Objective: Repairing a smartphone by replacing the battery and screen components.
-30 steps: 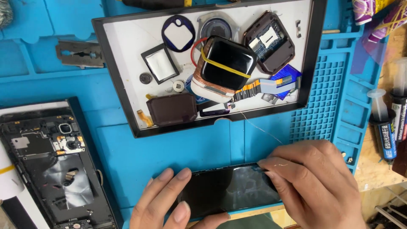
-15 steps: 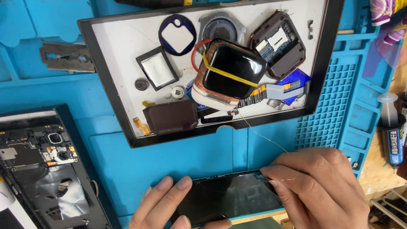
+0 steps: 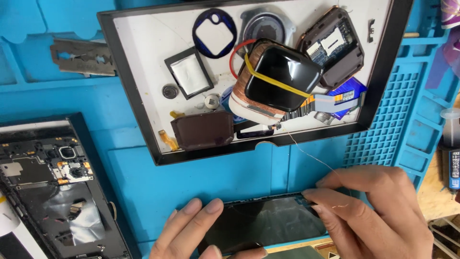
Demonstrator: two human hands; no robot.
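Left hand: our left hand (image 3: 196, 230) lies at the near edge, fingers spread flat, fingertips resting on the left end of the dark phone screen (image 3: 266, 223).
Right hand: our right hand (image 3: 378, 211) bends over the screen's right end; its grip is pressed together, thumb and forefinger pinching a thin wire (image 3: 311, 153) at the screen's top right corner.
Screen: it lies flat on the blue mat (image 3: 143, 182), nearest to us, between both hands.
Wire: we see it run taut from the pinch up to the copper coil (image 3: 249, 96) in the tray.
Tray: a black-rimmed white tray (image 3: 139, 57) sits beyond the screen. In it we find a small black square screen (image 3: 280, 76) strapped to the coil by a yellow band, an opened square casing (image 3: 335, 43), a dark brown square part (image 3: 203, 129), a black square frame (image 3: 189, 72), a blue ring-shaped piece (image 3: 214, 32) and small round bits.
Opened phone: at the left, an opened phone (image 3: 52, 192) with bare circuit board lies in its own dark frame.
Blade: a razor blade (image 3: 84, 57) rests on the mat, left of the tray.
Worktop: a pale wooden worktop (image 3: 433, 192) shows right of the mat.
Hard to tell: both hands, the near edge of the screen and the opened phone are cut off below; the things at the right edge are too cropped to name.
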